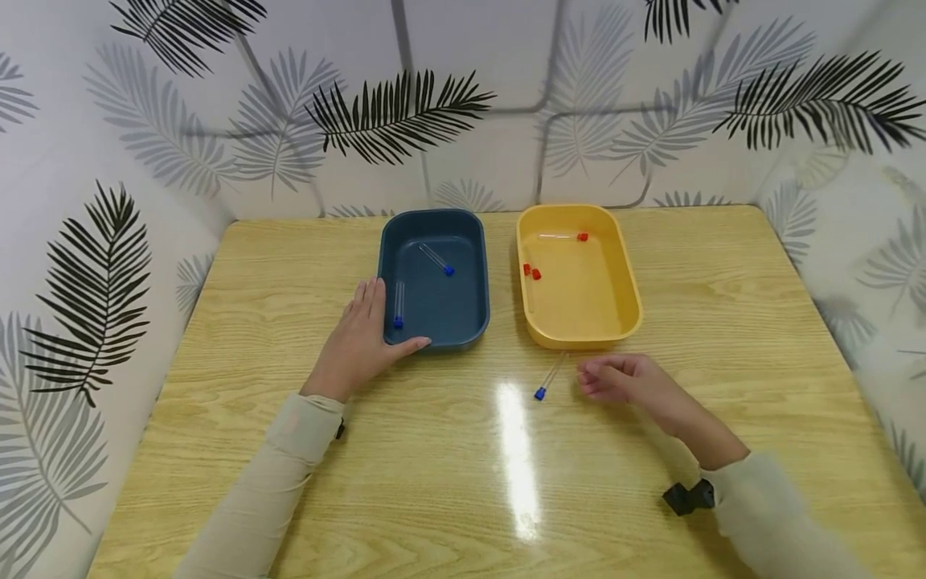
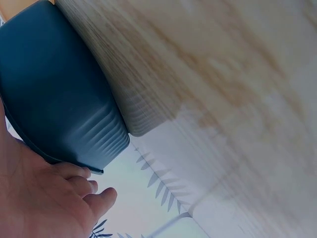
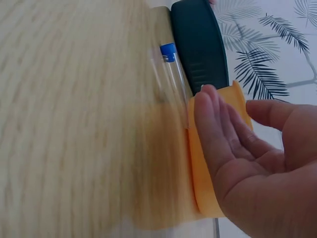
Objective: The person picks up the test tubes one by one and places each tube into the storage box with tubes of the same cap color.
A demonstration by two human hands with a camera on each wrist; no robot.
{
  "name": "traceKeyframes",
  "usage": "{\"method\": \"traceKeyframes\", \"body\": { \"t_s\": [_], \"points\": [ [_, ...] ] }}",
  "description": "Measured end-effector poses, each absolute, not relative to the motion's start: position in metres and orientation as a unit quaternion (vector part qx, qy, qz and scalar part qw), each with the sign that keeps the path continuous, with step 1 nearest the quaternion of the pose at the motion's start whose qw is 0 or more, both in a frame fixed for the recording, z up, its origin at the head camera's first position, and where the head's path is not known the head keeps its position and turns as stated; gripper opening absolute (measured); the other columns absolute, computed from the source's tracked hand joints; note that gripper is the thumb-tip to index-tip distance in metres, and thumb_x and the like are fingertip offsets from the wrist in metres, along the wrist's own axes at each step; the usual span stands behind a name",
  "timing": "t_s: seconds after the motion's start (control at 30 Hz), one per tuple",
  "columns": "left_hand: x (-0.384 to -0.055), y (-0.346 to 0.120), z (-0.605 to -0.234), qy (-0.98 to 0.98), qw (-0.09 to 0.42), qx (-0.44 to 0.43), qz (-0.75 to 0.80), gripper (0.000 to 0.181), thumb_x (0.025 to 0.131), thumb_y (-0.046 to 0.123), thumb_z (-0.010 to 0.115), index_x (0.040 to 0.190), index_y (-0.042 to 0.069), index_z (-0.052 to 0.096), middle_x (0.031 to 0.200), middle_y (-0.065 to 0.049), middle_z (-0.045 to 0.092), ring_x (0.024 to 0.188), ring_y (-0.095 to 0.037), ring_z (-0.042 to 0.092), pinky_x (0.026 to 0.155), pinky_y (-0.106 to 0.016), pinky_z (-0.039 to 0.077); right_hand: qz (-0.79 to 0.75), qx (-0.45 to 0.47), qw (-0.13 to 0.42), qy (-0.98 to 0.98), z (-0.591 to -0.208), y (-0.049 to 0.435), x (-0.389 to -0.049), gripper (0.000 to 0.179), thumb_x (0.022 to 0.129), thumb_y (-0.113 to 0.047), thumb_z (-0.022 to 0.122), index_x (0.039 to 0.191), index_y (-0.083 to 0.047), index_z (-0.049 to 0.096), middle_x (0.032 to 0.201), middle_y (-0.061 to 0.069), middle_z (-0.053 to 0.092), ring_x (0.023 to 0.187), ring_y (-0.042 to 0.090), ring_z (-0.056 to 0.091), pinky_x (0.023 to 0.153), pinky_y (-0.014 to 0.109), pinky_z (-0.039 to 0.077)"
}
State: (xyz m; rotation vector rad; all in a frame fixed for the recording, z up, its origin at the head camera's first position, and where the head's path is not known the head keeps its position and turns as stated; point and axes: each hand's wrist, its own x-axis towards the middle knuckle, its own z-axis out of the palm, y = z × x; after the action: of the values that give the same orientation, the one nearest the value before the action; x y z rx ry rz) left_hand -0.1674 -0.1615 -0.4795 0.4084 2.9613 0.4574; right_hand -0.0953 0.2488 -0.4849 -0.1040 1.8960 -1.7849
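My left hand (image 1: 359, 338) rests at the near left corner of a dark blue tray (image 1: 434, 310), fingers along its left side and thumb along its near rim. Inside that tray lie two clear test tubes with blue caps, one slanted (image 1: 436, 260) and one by the left wall (image 1: 399, 304). On the table, just left of my right hand (image 1: 625, 382), is another blue-capped test tube (image 1: 553, 375), its clear end pointing at the yellow tray (image 1: 582, 305). The right fingers are loosely bent and hold nothing; in the right wrist view the thumb (image 3: 270, 113) stands apart from them.
Red-capped test tubes lie in the yellow tray, one cap (image 1: 582, 237) near the far wall and two caps (image 1: 531, 272) by the left wall. Both trays stand toward the back of the wooden table (image 1: 405, 490), before a leaf-patterned cloth (image 1: 492, 72).
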Motion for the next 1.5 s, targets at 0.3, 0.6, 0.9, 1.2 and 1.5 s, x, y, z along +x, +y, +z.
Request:
{"method": "traceKeyframes", "body": {
  "t_s": [0.3,0.6,0.9,1.2,1.5],
  "points": [
    [-0.167,-0.162,-0.481,0.977,0.059,0.135,0.156,0.116,0.071,0.085,0.036,0.148,0.009,-0.006,0.155,-0.011,-0.002,0.140,-0.019,-0.008,0.112,-0.043,0.009,-0.600,-0.037,0.255,0.757,-0.495,0.233,-0.095,0.035,0.097,-0.014,0.050,0.113,0.016,0.055,0.104,0.025,0.063,0.089,0.027,0.065,0.076,0.035,0.054],
    [-0.168,-0.162,-0.481,0.977,0.058,0.135,0.156,0.117,0.071,0.085,0.036,0.148,0.009,-0.006,0.155,-0.010,-0.003,0.140,-0.019,-0.008,0.112,-0.042,0.009,-0.492,-0.035,0.202,0.846,-0.491,0.216,-0.099,0.032,0.093,-0.026,0.058,0.091,0.005,0.067,0.077,0.011,0.065,0.069,0.020,0.063,0.061,0.030,0.055],
    [-0.166,-0.162,-0.480,0.977,0.055,0.137,0.156,0.117,0.071,0.085,0.037,0.148,0.009,-0.006,0.155,-0.010,-0.001,0.140,-0.019,-0.007,0.112,-0.042,0.010,-0.397,-0.032,0.167,0.902,-0.490,0.203,-0.102,0.039,0.092,-0.037,0.057,0.068,-0.007,0.062,0.060,0.003,0.058,0.053,0.015,0.054,0.051,0.029,0.048],
    [-0.166,-0.162,-0.479,0.977,0.049,0.135,0.156,0.118,0.070,0.085,0.037,0.149,0.008,-0.004,0.155,-0.011,0.001,0.141,-0.020,-0.006,0.112,-0.042,0.011,-0.369,-0.026,0.160,0.915,-0.487,0.197,-0.105,0.040,0.091,-0.036,0.058,0.063,-0.008,0.060,0.054,0.002,0.054,0.047,0.014,0.048,0.045,0.028,0.040],
    [-0.166,-0.162,-0.481,0.977,0.044,0.137,0.157,0.117,0.071,0.085,0.037,0.149,0.008,-0.004,0.155,-0.011,0.001,0.141,-0.020,-0.005,0.112,-0.042,0.011,-0.367,-0.037,0.142,0.918,-0.491,0.197,-0.106,0.040,0.089,-0.036,0.062,0.060,-0.009,0.057,0.049,-0.003,0.049,0.044,0.013,0.047,0.043,0.027,0.038]
  ]
}}
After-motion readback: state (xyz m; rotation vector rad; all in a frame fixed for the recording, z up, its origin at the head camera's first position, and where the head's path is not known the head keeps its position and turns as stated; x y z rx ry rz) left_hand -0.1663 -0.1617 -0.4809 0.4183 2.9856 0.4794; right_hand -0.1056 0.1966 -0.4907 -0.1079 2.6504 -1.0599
